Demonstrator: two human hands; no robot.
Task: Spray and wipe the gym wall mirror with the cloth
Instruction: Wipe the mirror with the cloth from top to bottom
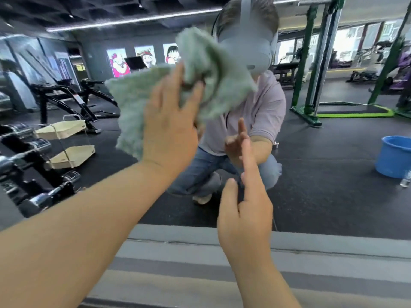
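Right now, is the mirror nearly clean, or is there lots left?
Wiping is under way: the left hand presses the green cloth on the mirror, while one finger of the right hand touches the glass. Neither hand holds a sprayer, so spraying looks done. How much glass remains unwiped I cannot tell.

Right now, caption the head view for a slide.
Left hand presses green cloth to the gym mirror; right hand points at it.
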